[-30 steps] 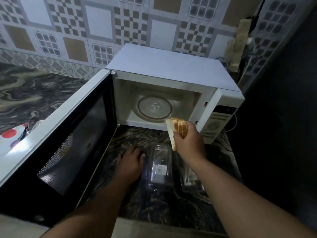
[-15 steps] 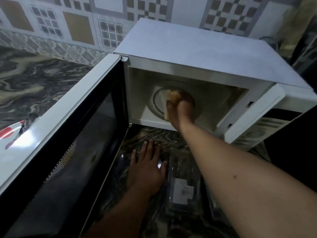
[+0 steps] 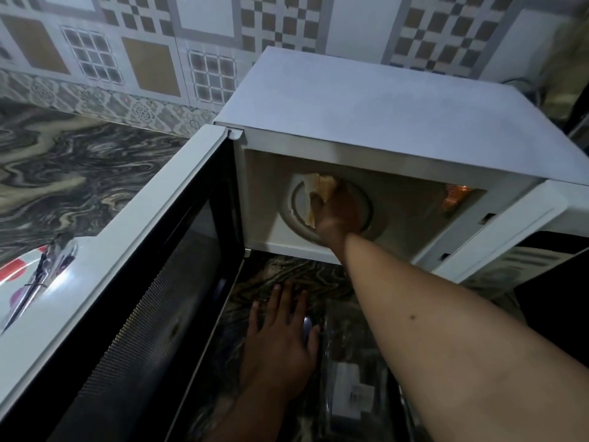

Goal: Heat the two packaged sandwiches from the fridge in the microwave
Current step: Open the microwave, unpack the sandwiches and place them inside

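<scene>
Open microwave [image 3: 398, 116], door [image 3: 134, 282] swung left. Right grip [image 3: 338, 215] holds sandwich [image 3: 320, 186] over turntable [image 3: 298, 205] inside. Left grip [image 3: 280, 342] lies flat, fingers straight, on table [image 3: 79, 161] beside clear packaging [image 3: 353, 378].

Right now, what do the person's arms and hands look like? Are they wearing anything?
Both arms are bare, with no sleeves in view. The left hand and right hand wear no gloves, and no rings, watch or bracelets can be seen. The right forearm has one small dark dot on it.
</scene>
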